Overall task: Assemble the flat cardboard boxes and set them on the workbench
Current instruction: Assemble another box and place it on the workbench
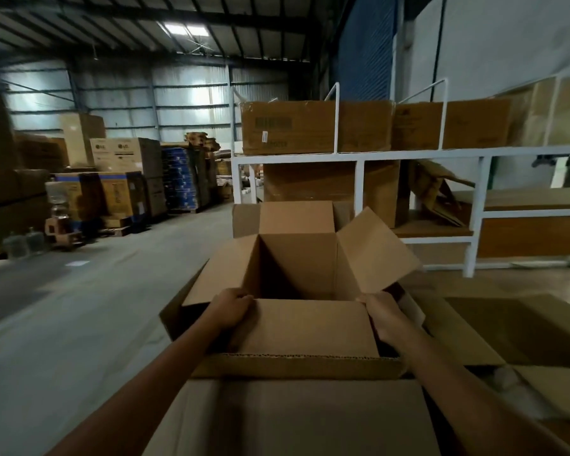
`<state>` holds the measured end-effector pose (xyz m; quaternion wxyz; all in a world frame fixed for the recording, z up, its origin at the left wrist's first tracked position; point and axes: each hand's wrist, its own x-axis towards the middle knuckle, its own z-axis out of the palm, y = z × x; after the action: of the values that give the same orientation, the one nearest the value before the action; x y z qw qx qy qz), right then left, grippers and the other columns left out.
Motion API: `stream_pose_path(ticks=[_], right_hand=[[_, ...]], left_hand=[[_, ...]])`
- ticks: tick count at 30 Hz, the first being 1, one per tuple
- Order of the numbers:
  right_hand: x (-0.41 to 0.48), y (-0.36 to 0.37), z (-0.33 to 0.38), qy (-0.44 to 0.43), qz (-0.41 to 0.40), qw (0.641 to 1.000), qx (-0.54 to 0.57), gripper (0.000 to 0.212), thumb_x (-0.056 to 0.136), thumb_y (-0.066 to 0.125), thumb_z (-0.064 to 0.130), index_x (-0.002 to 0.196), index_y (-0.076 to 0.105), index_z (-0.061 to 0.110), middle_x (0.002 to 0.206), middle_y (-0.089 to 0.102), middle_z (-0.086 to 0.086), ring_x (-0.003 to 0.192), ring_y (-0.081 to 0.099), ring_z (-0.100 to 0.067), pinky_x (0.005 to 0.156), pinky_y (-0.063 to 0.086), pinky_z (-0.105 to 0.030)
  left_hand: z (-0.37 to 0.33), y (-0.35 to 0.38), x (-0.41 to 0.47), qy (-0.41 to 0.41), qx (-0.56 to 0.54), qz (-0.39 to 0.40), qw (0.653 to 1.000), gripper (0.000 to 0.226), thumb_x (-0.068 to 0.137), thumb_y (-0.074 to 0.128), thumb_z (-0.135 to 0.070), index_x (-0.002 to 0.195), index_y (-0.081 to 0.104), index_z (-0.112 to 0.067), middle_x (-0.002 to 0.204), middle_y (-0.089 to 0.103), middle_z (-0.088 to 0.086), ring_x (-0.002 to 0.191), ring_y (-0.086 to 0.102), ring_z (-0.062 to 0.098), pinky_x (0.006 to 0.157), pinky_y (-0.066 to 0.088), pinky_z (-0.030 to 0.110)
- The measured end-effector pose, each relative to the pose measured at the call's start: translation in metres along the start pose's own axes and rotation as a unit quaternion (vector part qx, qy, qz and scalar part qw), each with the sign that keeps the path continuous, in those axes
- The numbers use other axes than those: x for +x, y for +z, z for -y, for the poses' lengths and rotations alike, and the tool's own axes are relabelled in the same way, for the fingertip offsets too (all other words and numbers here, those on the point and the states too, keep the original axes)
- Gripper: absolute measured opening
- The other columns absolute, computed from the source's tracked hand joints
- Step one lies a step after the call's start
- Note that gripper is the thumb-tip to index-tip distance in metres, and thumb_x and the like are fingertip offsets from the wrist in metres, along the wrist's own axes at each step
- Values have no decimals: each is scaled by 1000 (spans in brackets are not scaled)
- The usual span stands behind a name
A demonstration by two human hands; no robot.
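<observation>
While both arms reach forward, the open cardboard box (297,268) sits dead centre, held up in front of the person, its four top flaps spread. The left hand (232,307) is at about nine o'clock of the box mouth, fingers curled together over the near-left corner and clamped on the cardboard there. The right hand (384,315) mirrors it at three o'clock, fingers wrapped over the near-right corner, gripping the edge. Between the two hands the near flap (305,329) folds towards the person, its corrugated edge showing. The far flap (297,217) stands upright at twelve o'clock, the right flap (374,251) tilts outward at two o'clock, the left flap (221,271) leans out at ten o'clock. Whether the box bottom rests on anything I cannot tell; more cardboard (293,419) lies flat under the forearms at six o'clock. At three o'clock another open box (520,327) sits just beside it. Behind, at one o'clock, a white metal rack (359,156) carries closed cartons (316,126) on its top shelf. Far off at ten o'clock, stacked cartons (122,179) stand on the concrete floor (79,307).
</observation>
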<state>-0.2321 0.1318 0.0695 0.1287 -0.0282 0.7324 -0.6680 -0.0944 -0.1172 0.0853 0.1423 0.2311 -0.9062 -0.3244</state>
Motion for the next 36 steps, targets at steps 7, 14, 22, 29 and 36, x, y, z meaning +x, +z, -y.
stream_pose_path(ticks=[7,14,22,29,36], right_hand=[[-19,-11,25,9,-13,1000,8,9,90,58,-7,94,59,1,92,59,-13,79,56,-25,60,49,-33],[-39,-31,24,-15,-17,987,-159,2,90,63,10,91,63,9,83,67,-12,68,65,-22,59,55,-34],[-71,6,34,-292,53,844,-447,37,94,56,44,126,57,26,123,62,3,107,59,-12,92,48,-35],[-67,22,0,-270,80,755,-593,65,99,27,58,151,32,19,156,35,-3,143,31,-22,114,23,-47],[-75,-17,-8,-278,90,837,-464,62,98,48,45,153,29,25,163,19,-3,151,12,-21,118,23,-45]], left_hand=[[5,-19,0,-37,-79,-18,996,31,94,61,-18,66,66,-5,68,61,8,62,55,16,54,41,26],[-2,-33,-14,4,161,-24,987,16,93,60,-30,86,68,-18,78,68,1,62,66,14,55,57,28],[-52,3,-18,240,158,51,957,25,100,41,-43,106,60,-28,101,66,-4,89,64,11,77,51,29],[-51,37,-24,153,328,162,918,62,101,14,-54,156,4,-28,165,0,3,151,0,25,120,5,55],[-94,57,-47,187,258,165,933,57,103,18,-49,156,12,-28,165,6,0,151,-2,20,119,7,53]])
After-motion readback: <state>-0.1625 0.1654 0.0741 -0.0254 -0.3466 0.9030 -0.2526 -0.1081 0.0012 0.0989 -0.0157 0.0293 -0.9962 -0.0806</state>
